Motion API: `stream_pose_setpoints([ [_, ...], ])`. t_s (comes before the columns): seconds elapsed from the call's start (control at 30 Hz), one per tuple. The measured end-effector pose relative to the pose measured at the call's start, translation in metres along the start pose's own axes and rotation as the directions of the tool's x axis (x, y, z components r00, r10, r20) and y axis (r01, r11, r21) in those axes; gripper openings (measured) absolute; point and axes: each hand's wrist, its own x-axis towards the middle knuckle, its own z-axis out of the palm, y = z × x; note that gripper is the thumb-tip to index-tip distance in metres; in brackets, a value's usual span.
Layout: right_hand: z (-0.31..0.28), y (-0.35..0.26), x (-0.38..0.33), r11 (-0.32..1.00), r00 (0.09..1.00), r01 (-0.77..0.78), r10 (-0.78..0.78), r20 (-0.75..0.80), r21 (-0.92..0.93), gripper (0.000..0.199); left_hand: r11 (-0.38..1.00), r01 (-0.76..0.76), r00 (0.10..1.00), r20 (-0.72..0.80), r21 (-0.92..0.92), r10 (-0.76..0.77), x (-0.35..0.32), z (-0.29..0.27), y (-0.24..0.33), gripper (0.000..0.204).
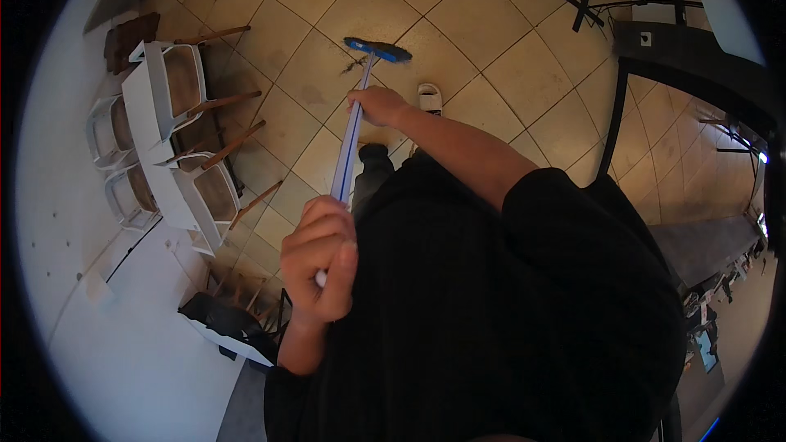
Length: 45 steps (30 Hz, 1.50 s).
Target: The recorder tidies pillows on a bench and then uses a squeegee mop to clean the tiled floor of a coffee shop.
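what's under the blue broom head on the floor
The blue broom head rests on beige floor tiles, with a small dark streak of dirt just beside it. Whatever lies directly beneath the head is covered.

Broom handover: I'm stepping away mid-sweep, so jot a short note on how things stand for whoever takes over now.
Left hand: closed around the upper end of the broom handle, near the chest.
Right hand: gripping the handle lower down, arm stretched forward.
Broom head: blue, down on the tiled floor ahead of the white shoe.
Nearby: white chairs with wooden legs stacked on the left by the wall.
Done: cannot tell from this view how much is swept.
Left: dark marks show on the tiles beside the broom head.
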Motion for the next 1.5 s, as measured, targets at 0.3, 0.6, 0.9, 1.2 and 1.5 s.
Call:
stream_pose_setpoints([
  [0.3,-0.098,0.043,-0.019,0.989,0.909,-0.112,0.063,-0.412,-0.096,0.013,0.98,-0.102,0.993,-0.083,-0.171,0.088,0.002,0.011,-0.032,0.039],
  [0.6,-0.077,0.146,0.07,0.982,0.954,-0.169,0.142,-0.264,-0.083,0.033,0.99,-0.114,0.983,-0.154,-0.087,0.099,0.042,0.071,-0.124,0.042],
  [0.9,0.061,0.026,0.038,0.98,0.987,0.082,-0.055,0.153,-0.182,0.025,0.999,-0.039,0.963,-0.265,0.028,0.045,-0.059,0.016,-0.063,0.049],
  [1.2,-0.001,-0.029,-0.057,0.98,0.987,0.113,-0.129,-0.091,-0.162,0.014,0.962,-0.181,0.939,-0.325,-0.203,0.108,-0.088,-0.037,-0.011,0.069],
  [1.5,-0.022,0.125,-0.051,0.958,0.933,-0.25,0.198,-0.302,-0.144,0.014,0.946,0.064,0.991,-0.089,-0.318,-0.097,-0.003,0.004,-0.098,0.048],
])
